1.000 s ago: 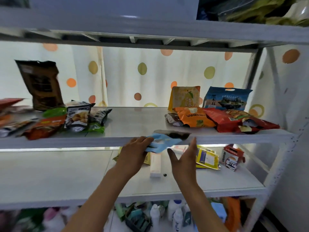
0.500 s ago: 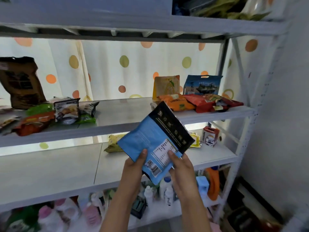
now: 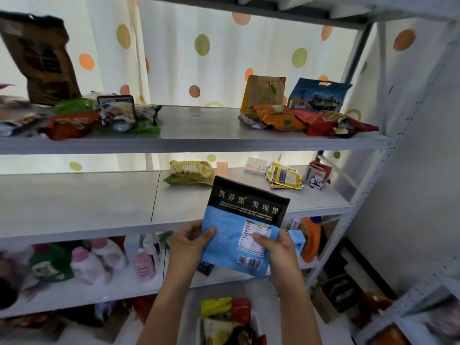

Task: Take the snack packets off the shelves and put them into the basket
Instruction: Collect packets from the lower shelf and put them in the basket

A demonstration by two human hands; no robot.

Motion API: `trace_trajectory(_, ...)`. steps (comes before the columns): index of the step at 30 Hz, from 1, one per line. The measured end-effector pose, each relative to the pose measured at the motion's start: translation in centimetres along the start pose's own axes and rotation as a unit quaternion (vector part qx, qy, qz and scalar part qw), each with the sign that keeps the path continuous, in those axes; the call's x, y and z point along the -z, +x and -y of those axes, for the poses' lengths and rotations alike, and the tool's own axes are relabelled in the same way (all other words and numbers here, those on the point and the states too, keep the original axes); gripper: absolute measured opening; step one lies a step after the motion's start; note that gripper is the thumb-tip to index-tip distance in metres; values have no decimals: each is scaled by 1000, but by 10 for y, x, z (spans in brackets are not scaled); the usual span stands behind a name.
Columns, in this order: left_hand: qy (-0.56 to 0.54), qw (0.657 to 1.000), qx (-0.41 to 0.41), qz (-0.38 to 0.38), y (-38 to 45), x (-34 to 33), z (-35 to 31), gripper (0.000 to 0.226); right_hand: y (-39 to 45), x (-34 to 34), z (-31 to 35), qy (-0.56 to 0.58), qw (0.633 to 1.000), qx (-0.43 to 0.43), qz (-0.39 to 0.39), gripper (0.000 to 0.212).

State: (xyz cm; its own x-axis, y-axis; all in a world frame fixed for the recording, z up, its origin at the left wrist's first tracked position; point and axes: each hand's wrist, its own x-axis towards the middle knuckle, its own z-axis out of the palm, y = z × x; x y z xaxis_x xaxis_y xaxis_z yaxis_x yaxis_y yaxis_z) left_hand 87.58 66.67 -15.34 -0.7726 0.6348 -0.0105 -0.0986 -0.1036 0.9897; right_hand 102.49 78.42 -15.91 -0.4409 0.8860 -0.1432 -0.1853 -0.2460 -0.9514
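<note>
Before grey metal shelves (image 3: 199, 141), both hands (image 3: 189, 242) grip a flat glossy blue packet (image 3: 236, 235).

The packet (image 3: 242, 227) held in both hands is light blue with a black top band carrying white characters, plus a white printed panel. Behind the white shelves (image 3: 199, 141) hangs a white curtain (image 3: 224, 58) dotted in orange, olive green and yellow. On the upper shelf, far left, stands a dark brown bag (image 3: 39, 58); beside it lie green (image 3: 72, 105) and red-orange (image 3: 69, 123) packets. At right sit a tan pouch (image 3: 263, 92) with a pear picture, a blue bag (image 3: 318, 94), an orange packet (image 3: 278, 117) and a red one (image 3: 331, 122). On the middle shelf are an olive-yellow packet (image 3: 190, 171) and yellow sachets (image 3: 283, 176) (with blue labels). Pink bottles (image 3: 143, 263) stand below.
</note>
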Motion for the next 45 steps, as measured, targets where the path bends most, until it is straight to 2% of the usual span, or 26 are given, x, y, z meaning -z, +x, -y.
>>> trace_trajectory(7, 26, 999, -36, -10, -2, 18, -3, 18, -8, -21, -24, -116, 992, 28, 32, 31)
trace_trajectory(12, 50, 996, -74, -25, -2, 24, -7, 24, -4, -35, -39, -124, 989, 81, 8, 31)
trace_trajectory(16, 55, 997, -45, 11, -5, 31, -3, 30, 0, -44, -31, -42, 993, 107, -31, 10)
trace_trajectory(18, 65, 997, -39, 34, -6, 38, -7, 31, 1, -45, -28, -16, 994, 96, -45, 11)
trace_trajectory(20, 18, 996, -31, 78, -11, 41, -17, 28, 2, -46, -29, -24, 996, 76, -37, 11)
trace_trajectory(22, -31, 993, 10, 117, -14, 43, -31, 20, 1, -47, -34, -51, 997, 61, -19, 9)
trace_trajectory(24, -19, 987, 49, 151, -14, 42, -37, 19, -1, -47, -36, -89, 994, 61, -6, 10)
trace_trajectory(26, 31, 983, 51, 175, -14, 41, -37, 19, -3, -46, -35, -112, 991, 74, 4, 8)
trace_trajectory(32, 83, 971, 63, 216, -11, 42, -24, 13, -7, -42, -24, -143, 981, 127, 21, 11)
trace_trajectory(38, 40, 966, 97, 238, -6, 37, -13, 16, -2, -35, -25, -140, 982, 131, 8, 10)
trace_trajectory(42, 17, 964, 118, 236, -4, 31, 1, 18, 0, -30, -26, -146, 981, 128, 9, 14)
trace_trajectory(45, 61, 966, 105, 228, -1, 27, 8, 16, 6, -28, -33, -186, 973, 138, -10, 12)
